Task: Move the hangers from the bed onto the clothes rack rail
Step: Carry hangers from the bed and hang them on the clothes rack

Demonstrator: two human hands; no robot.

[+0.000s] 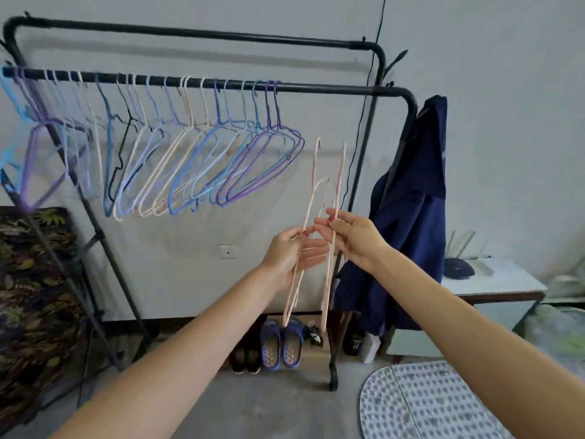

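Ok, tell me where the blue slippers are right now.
In the head view, the blue slippers sit on the floor low and centre, under the clothes rack, between dark shoes and the rack's right leg, directly below the pink hangers.

The clothes rack rail (316,88) looks like matt black metal. The pink hangers (334,198) look smooth and coated. The navy jacket (411,201) is soft cloth.
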